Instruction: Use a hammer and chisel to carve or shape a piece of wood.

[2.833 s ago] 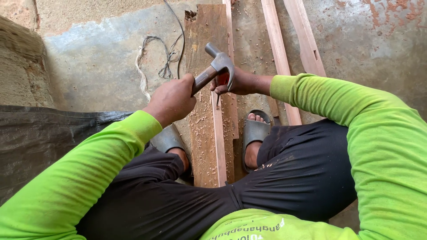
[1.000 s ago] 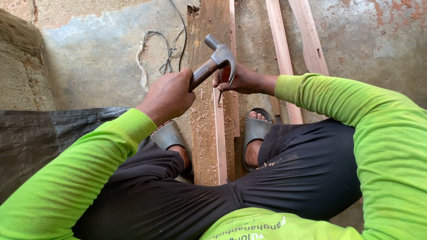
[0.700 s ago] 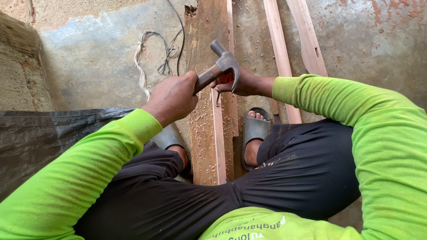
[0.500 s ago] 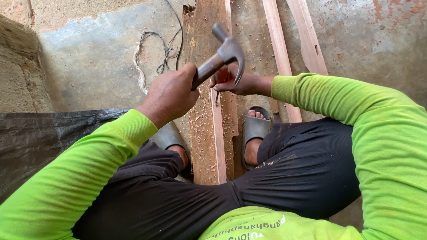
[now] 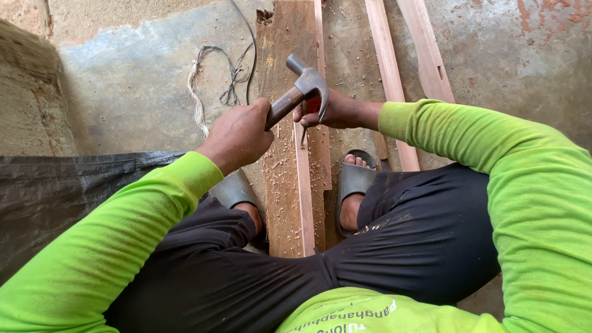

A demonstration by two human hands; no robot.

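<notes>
Left hand (image 5: 237,135) clenched around the handle of a hammer (image 5: 299,92), just left of the wide plank (image 5: 285,55). Hammer tilted, head raised over the plank, face pointing up and away, claw curving down toward the right hand (image 5: 333,111). Right hand over the plank's right edge, directly under the hammer head, fingers pinched together on something small at the top of a thin strip (image 5: 303,185); whether a nail sits between them cannot be told. Strip lying lengthwise on the plank, along its right half, running from the right hand down toward the body. Plank surface scattered with sawdust and shavings. Left sandal (image 5: 233,190) at the plank's left edge, right sandal (image 5: 354,182) just beyond its right edge, both feet flat on the concrete floor (image 5: 129,86). Two narrower slats (image 5: 385,55) lying to the right of the plank, roughly parallel to it, partly hidden by the right sleeve. Tangle of pale string (image 5: 213,80) on the floor left of the plank. Dark sheet (image 5: 55,191) spread farther left, beneath the left arm.
</notes>
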